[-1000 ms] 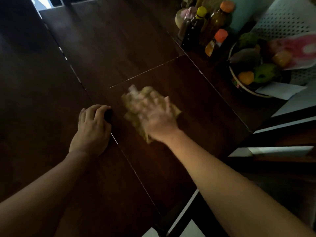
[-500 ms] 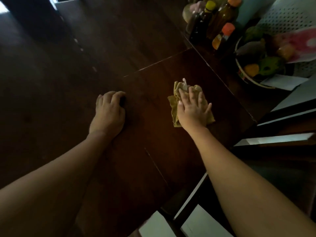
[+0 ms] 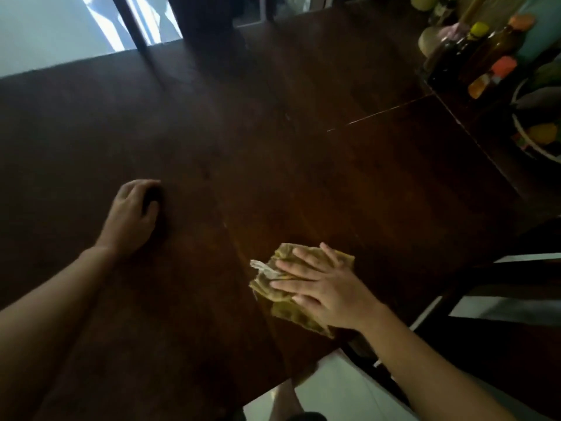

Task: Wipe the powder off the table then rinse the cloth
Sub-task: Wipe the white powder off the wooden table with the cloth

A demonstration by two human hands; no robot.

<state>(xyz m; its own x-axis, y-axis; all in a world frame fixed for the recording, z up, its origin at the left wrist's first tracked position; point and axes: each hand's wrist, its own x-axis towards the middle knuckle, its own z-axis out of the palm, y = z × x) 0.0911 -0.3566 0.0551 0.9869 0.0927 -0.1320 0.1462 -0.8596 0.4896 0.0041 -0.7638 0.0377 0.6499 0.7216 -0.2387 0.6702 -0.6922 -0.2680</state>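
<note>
Right hand point(image 3: 331, 294) is laid flat, palm down, on a crumpled olive-yellow cloth point(image 3: 283, 253). Its fingers are straight and spread, so nothing is gripped and the cloth is only pressed onto the dark brown wooden desk point(image 3: 273, 177). The cloth is found nr the desk's near right corner, w/ its edges sticking out past the fingertips and beneath the heel of the hand. A pale whitish scrap point(image 3: 261, 266) is seen at the cloth's left edge; whether it is fabric or powder cannot be told.

Well apart to the left, the left hand point(image 3: 130, 220) is rested on the desk, fingers curled in, w/ nothing held. Both forearms are bare.

Further out, a thin pale seam line point(image 3: 379, 112) is seen across the desk top twd the far right. At the far right corner several bottles are stood close together: a dark bottle w/ yellow cap point(image 3: 478, 28), a tall amber bottle w/ orange cap point(image 3: 520, 21) and a small bottle w/ orange-red cap point(image 3: 502, 66). Just beside them, cut by the right edge, a pale-rimmed bowl point(image 3: 520, 138) is partly seen, w/ a yellow fruit point(image 3: 543, 133) inside. Pale floor point(image 3: 45, 31) is seen beyond the desk's far left edge.
</note>
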